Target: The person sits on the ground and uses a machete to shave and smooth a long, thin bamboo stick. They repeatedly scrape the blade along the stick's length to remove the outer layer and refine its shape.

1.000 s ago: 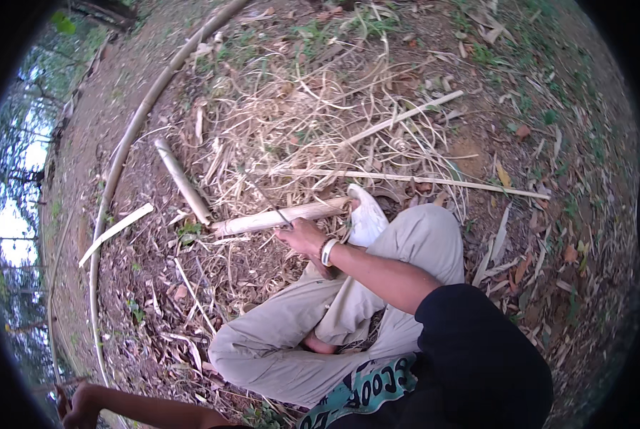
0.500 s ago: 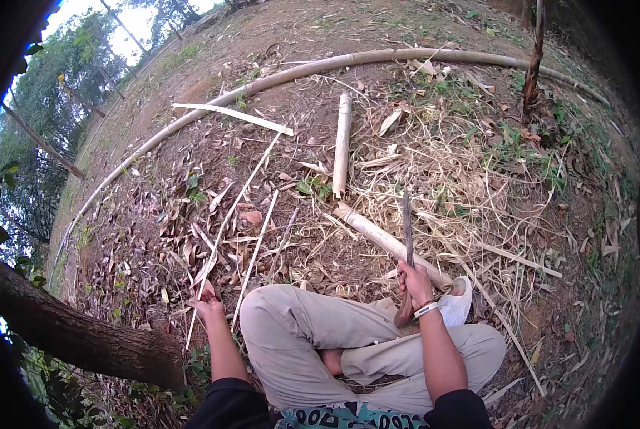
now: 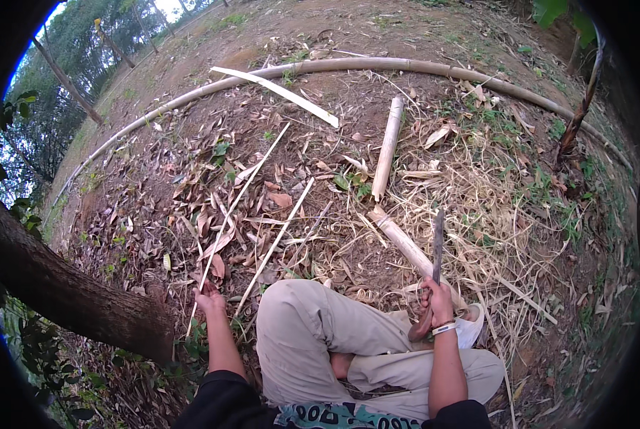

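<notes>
A long, thin pale bamboo strip (image 3: 252, 183) slants up and away from my left hand (image 3: 210, 299), whose fingers are closed round it near its lower end. My right hand (image 3: 439, 302) grips a knife (image 3: 439, 239) by its brown wooden handle, the dark blade pointing up and away from me. Behind the blade, a pale bamboo piece (image 3: 404, 239) runs down towards my foot. Between my left hand and my knee, a second thin strip (image 3: 276, 244) lies on the leaves, apart from both hands.
Farther off lie a short bamboo piece (image 3: 387, 150) and a wide pale strip (image 3: 291, 96). Beyond them curves a long bamboo pole (image 3: 366, 64). Curly shavings (image 3: 491, 207) cover the ground on the right. A thick tree trunk (image 3: 77, 297) leans at the left, near my left forearm.
The view has turned, so the ground things sit farther right. The far tip of the held strip has come away from the wide strip. Both hands keep their holds.
</notes>
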`<state>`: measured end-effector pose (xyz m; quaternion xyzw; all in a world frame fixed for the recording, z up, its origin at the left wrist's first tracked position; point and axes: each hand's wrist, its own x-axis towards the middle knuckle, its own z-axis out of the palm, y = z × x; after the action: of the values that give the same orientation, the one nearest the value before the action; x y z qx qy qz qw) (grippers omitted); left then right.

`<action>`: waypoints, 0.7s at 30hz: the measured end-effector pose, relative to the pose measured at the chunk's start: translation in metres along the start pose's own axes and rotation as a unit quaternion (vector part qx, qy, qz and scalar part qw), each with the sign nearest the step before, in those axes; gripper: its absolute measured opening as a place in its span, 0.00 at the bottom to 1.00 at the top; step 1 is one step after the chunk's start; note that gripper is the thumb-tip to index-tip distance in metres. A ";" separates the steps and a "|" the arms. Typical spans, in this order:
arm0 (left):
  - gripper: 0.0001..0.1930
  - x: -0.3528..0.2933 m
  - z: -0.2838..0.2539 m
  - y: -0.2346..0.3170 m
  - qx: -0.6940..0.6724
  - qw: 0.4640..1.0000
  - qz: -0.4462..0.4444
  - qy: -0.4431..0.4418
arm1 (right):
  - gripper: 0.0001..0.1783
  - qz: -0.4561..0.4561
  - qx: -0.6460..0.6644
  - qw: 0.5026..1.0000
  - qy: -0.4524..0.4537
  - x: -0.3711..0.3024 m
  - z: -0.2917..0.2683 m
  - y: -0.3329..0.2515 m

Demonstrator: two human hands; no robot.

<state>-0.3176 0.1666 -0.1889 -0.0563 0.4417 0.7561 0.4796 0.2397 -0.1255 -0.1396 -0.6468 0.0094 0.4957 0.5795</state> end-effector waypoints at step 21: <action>0.12 -0.065 0.088 -0.019 0.739 0.485 0.389 -0.260 | 0.19 0.014 -0.008 1.000 0.001 0.005 -0.010 -0.002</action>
<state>-0.2385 0.1893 -0.1144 0.6953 0.6701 0.2417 0.0951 0.2494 -0.1301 -0.1430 -0.6514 0.0152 0.5033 0.5676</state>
